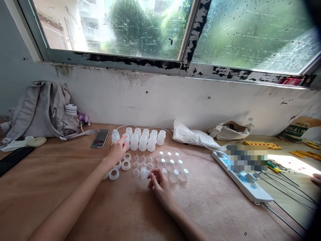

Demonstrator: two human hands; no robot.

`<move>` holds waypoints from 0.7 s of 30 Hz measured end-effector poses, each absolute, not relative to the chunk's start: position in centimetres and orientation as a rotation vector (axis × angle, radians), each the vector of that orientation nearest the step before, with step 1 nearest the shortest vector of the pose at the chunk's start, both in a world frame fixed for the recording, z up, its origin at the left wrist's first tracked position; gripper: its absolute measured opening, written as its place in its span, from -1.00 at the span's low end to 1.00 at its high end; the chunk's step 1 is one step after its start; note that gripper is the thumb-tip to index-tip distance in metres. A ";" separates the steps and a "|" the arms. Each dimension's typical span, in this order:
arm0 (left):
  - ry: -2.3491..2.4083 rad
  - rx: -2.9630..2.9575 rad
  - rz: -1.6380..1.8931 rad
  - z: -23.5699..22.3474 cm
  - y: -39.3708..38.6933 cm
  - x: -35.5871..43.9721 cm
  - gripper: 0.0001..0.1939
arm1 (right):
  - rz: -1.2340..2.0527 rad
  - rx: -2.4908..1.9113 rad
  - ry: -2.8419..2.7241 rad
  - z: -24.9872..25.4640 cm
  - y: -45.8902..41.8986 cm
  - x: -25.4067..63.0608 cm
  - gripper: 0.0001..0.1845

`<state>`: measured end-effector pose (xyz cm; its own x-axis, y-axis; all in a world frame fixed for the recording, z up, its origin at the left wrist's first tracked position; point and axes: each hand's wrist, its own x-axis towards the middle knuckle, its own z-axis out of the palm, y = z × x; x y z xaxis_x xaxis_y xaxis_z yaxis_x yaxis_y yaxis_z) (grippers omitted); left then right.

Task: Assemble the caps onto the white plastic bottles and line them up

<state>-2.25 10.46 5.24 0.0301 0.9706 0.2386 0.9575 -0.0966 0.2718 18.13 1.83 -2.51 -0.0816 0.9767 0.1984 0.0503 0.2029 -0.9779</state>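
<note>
- The person's left hand (pixel 117 149) was at the near left corner of the frosted bottles (pixel 134 143), fingers partly curled at one of them; I couldn't tell whether they gripped it.
- A domed piece topped the bottle (pixel 115 134) at the left end, just beyond that hand.
- The right hand (pixel 159 184) was half curled, its fingertips right at a clear ribbed piece (pixel 144 173); whether they pinched it, I couldn't tell.
- That ribbed piece was on the near side of the small clear stemmed parts (pixel 136 172), between the pale rings (pixel 122 165) and the clear round pieces (pixel 169 166) with white centres.
- All of these shared the brown wooden surface (pixel 110 207), the bottles standing farther back.
- A phone (pixel 99 138) lay left of the bottles; a white power strip (pixel 240 180) ran along the right.
</note>
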 end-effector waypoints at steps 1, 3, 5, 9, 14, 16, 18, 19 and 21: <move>2.108 2.225 0.511 5.5 11.4 -2.5 -0.59 | 1.076 -1.068 -1.414 -2.4 1.7 18.0 -0.74; 2.125 2.222 0.423 5.7 12.6 -2.8 -0.59 | 1.063 -1.071 -1.445 -2.2 1.5 17.9 -0.75; 2.133 2.226 0.370 5.7 13.2 -2.8 -0.64 | 1.052 -1.072 -1.467 -2.1 1.3 17.8 -0.76; 2.142 2.271 0.376 6.2 12.2 -2.6 -0.71 | 1.045 -1.079 -1.476 -2.2 1.3 17.8 -0.77; 2.150 2.369 0.513 7.5 8.1 -3.4 -0.71 | 1.049 -1.077 -1.468 -2.5 1.3 17.8 -0.78; 2.086 2.475 0.652 7.4 6.0 -4.0 -0.72 | 1.043 -1.076 -1.466 -2.6 1.3 17.7 -0.79; 1.996 2.534 0.728 6.8 4.0 -4.6 -0.74 | 1.033 -1.076 -1.464 -2.6 1.3 17.7 -0.78; 1.932 2.552 0.738 6.3 3.1 -4.8 -0.75 | 1.028 -1.075 -1.462 -2.6 1.3 17.7 -0.78; 1.859 2.546 0.749 5.2 1.6 -5.0 -0.75 | 1.019 -1.074 -1.460 -2.6 1.3 17.7 -0.78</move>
<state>-4.98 1.64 5.17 0.2365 0.8765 0.4192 0.9222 -0.3383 0.1870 17.67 1.30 -2.56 -0.0906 0.9673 0.2369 0.1112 0.2463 -0.9628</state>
